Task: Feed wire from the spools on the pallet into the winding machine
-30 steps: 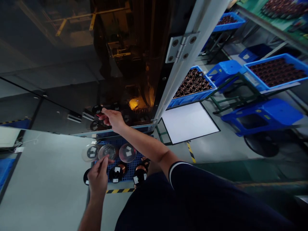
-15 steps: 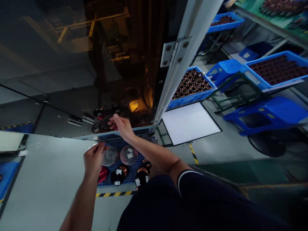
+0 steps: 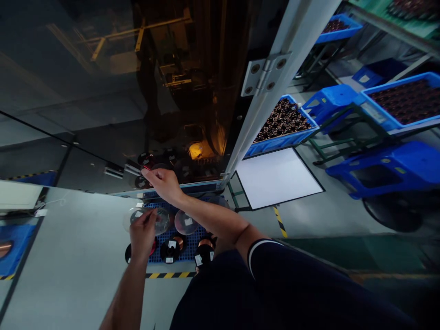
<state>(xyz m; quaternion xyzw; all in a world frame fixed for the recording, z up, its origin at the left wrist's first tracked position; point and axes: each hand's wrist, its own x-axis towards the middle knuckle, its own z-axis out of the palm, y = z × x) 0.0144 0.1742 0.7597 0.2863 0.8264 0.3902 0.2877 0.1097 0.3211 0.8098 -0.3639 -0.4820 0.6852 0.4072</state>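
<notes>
My right hand [image 3: 165, 185] is raised in front of a dark, tinted cabinet door [image 3: 103, 119]. Its fingers are pinched together, the tips close beside a metal door handle [image 3: 132, 169]; contact is unclear, and anything thin between them cannot be made out. Lower down, my left hand [image 3: 141, 234] is also closed in a pinch, over clear round covers [image 3: 161, 222] at the cabinet's foot. What it holds, if anything, is too small to see. Beneath the hands, wire spools with black flanges [image 3: 169, 250] and copper winding stand on a blue grid pallet [image 3: 188, 255].
A silver hinge [image 3: 266, 74] joins the door to a pale frame post [image 3: 285, 41]. Right of it are a blue crate of copper parts [image 3: 283, 121], a white board [image 3: 280, 176] and blue stools [image 3: 388, 165]. Striped floor tape [image 3: 171, 275] runs before the pallet.
My right hand has moved left along the door, its fingertips now beside the handle. The left hand has dropped slightly over the clear covers. The whole view has shifted a little.
</notes>
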